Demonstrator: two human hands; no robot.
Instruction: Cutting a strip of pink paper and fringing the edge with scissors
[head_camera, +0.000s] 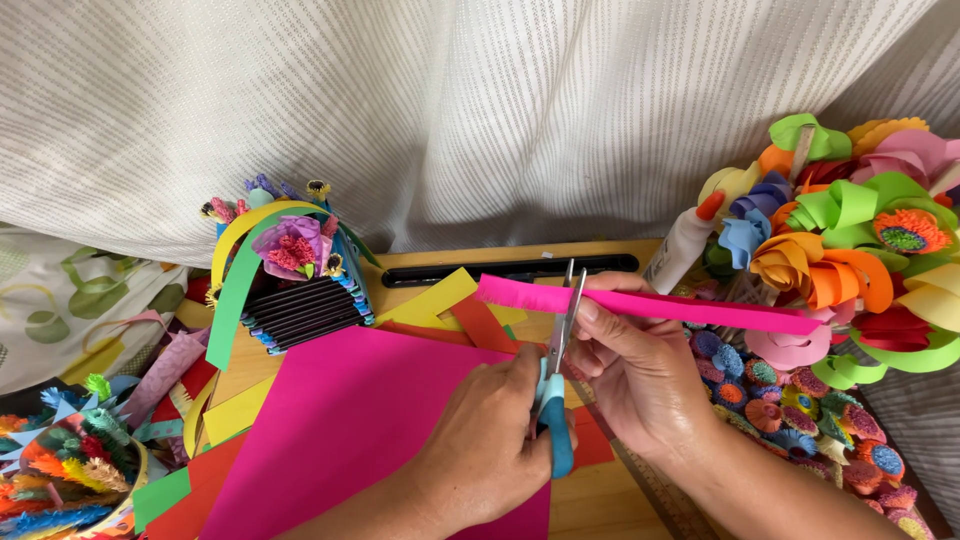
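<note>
White ribbed curtain cloth (480, 110) hung across the whole back, coming down to the far edge of a wooden table (600, 500). Little bare wood showed: only a patch at the near edge, beside a ruler (655, 490) that ran off the lower border. A large magenta sheet (370, 430) covered the middle, with red, yellow and green paper scraps (450, 305) poking out around it. The left hand (490, 440) was closed around the blue handles of a pair of scissors (556, 370), blades pointing up and parted at a folded pink paper strip (650, 305). The right hand (635, 370) pinched that strip just beside the blades, holding it level above the table; its long end reached right, over a heap of paper flowers (850, 250) crowding the right edge. A white glue bottle (685, 240) with an orange tip leaned against that heap. At the left stood a small paper basket (300, 280) with a purple paper bloom on top, and a round basket (70, 470) at the lower left corner held fringed paper pieces.
</note>
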